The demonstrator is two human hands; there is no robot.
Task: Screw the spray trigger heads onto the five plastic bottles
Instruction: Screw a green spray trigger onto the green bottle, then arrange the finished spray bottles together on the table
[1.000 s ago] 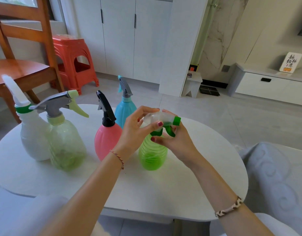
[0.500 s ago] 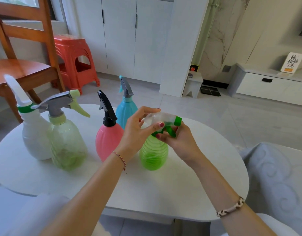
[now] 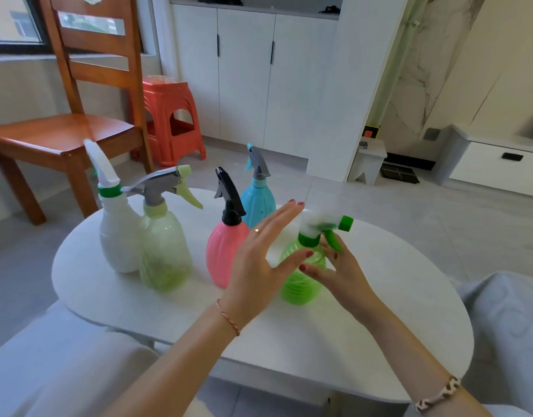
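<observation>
I can read no brand, label or writing on any bottle.

My left hand [image 3: 259, 263] is spread flat, fingers straight and apart, holding nothing; its thumb tip lies against the shoulder of the green bottle [image 3: 298, 281]. My right hand [image 3: 343, 272] is at the other side of that bottle, fingers loosely curled at its neck below the trigger; whether they press it I cannot tell. The spray head [image 3: 322, 225], white with a green nozzle and collar, sits on the bottle's neck just above my right fingers, blurred.

Just left of my left palm stands the pink bottle [image 3: 224, 254] with a black head, and beyond my left fingertips the blue bottle [image 3: 257, 203] with a grey head. Further left, touching each other, are the pale green bottle [image 3: 164, 251] and the white bottle [image 3: 118, 233], both capped.

The table [image 3: 349, 341] lies bare to the right of my right hand and toward me, its near edge under my forearms. A chair [image 3: 64, 127] stands beyond its far left edge.
</observation>
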